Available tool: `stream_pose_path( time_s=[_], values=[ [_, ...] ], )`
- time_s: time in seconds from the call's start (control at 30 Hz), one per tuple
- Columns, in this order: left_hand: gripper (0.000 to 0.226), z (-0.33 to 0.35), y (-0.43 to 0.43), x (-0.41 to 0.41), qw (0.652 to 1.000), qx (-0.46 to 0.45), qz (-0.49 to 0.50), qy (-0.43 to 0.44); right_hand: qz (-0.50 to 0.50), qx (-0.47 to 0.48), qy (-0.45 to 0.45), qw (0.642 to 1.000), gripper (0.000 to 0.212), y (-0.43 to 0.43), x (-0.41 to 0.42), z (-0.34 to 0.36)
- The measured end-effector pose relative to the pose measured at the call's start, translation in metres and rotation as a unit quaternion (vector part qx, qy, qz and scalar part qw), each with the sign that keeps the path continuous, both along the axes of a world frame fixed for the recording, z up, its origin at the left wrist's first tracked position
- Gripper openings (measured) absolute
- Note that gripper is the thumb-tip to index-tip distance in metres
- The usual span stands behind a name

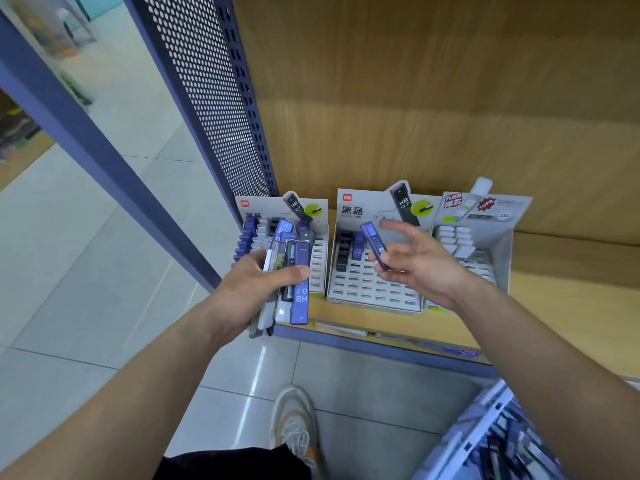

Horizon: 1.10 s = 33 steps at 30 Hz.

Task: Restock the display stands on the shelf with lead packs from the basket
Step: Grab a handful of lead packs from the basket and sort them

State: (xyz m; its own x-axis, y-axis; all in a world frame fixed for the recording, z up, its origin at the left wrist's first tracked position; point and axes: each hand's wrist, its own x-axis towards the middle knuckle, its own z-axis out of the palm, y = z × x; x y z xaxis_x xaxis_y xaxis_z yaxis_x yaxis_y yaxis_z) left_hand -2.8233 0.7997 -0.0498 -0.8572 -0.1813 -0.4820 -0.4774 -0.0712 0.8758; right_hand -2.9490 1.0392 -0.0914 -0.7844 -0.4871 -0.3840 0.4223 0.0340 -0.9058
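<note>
The left hand (pixel 256 282) grips a fanned bundle of lead packs (pixel 292 271), thumb clamped across them, kept as a ready supply beside the left stand (pixel 318 258). The right hand (pixel 415 265) pinches one blue pack (pixel 374 245) low in its fingers (forefinger stretched out), tilted over the middle stand (pixel 374 285), whose slots look mostly unfilled. The basket (pixel 491 434) waits at lower right.

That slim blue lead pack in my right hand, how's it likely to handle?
The slim blue plastic lead pack looks rigid and probably light: the right hand pinches it by its lower end alone. Its smooth, narrow case may slip or twist in that light grip.
</note>
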Motion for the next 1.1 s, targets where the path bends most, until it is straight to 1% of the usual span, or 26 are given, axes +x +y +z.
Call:
stream_pose_path(
  time_s=[0.1, 0.17, 0.2, 0.27, 0.33, 0.37, 0.47, 0.53, 0.6, 0.67, 0.7, 0.8, 0.9, 1.0, 1.1],
  values=[
    [0.032, -0.001, 0.001, -0.001, 1.0, -0.014, -0.005, -0.002, 0.023, 0.008, -0.018, 1.0, 0.042, 0.005, -0.004, -0.006],
    [0.031, -0.002, 0.001, -0.002, 1.0, -0.023, -0.011, -0.004, 0.015, 0.016, -0.045, 0.999, 0.04, 0.006, -0.009, -0.011],
    [0.032, -0.002, 0.001, -0.002, 1.0, -0.024, -0.013, -0.006, 0.008, 0.028, -0.052, 0.998, 0.038, 0.006, -0.011, -0.013],
    [0.035, -0.003, 0.002, -0.005, 0.999, -0.024, -0.019, -0.011, 0.011, 0.072, -0.037, 0.997, 0.03, 0.005, -0.016, -0.018],
    [0.033, -0.004, 0.004, -0.007, 0.999, -0.025, -0.024, -0.013, 0.033, 0.118, -0.01, 0.992, 0.024, 0.002, -0.02, -0.023],
    [0.032, -0.005, 0.005, -0.007, 0.999, -0.025, -0.025, -0.015, 0.046, 0.142, 0.012, 0.989, 0.025, 0.001, -0.023, -0.026],
    [0.034, -0.008, 0.007, -0.008, 0.999, -0.03, -0.028, -0.024, 0.061, 0.18, 0.07, 0.979, 0.038, -0.005, -0.029, -0.036],
    [0.037, -0.011, 0.007, -0.007, 0.998, -0.036, -0.033, -0.03, 0.054, 0.207, 0.106, 0.971, 0.042, -0.009, -0.033, -0.043],
    [0.046, -0.013, 0.006, -0.006, 0.998, -0.047, -0.038, -0.032, 0.044, 0.234, 0.151, 0.959, 0.034, -0.012, -0.038, -0.051],
    [0.06, -0.017, 0.004, -0.006, 0.996, -0.065, -0.045, -0.037, 0.039, 0.237, 0.207, 0.948, 0.022, -0.014, -0.044, -0.06],
    [0.061, -0.02, 0.004, -0.006, 0.996, -0.069, -0.051, -0.04, 0.042, 0.243, 0.234, 0.94, 0.02, -0.015, -0.046, -0.063],
    [0.055, -0.026, 0.003, -0.005, 0.995, -0.069, -0.063, -0.045, 0.035, 0.276, 0.272, 0.921, 0.035, -0.018, -0.047, -0.069],
    [0.052, -0.028, 0.004, -0.005, 0.994, -0.073, -0.066, -0.051, 0.021, 0.276, 0.299, 0.913, 0.027, -0.022, -0.046, -0.074],
    [0.036, -0.029, 0.005, -0.005, 0.993, -0.075, -0.068, -0.059, 0.004, 0.293, 0.306, 0.906, 0.021, -0.024, -0.047, -0.079],
    [0.031, -0.03, 0.005, -0.005, 0.993, -0.074, -0.064, -0.062, -0.024, 0.285, 0.303, 0.909, 0.014, -0.026, -0.045, -0.083]
  ],
)
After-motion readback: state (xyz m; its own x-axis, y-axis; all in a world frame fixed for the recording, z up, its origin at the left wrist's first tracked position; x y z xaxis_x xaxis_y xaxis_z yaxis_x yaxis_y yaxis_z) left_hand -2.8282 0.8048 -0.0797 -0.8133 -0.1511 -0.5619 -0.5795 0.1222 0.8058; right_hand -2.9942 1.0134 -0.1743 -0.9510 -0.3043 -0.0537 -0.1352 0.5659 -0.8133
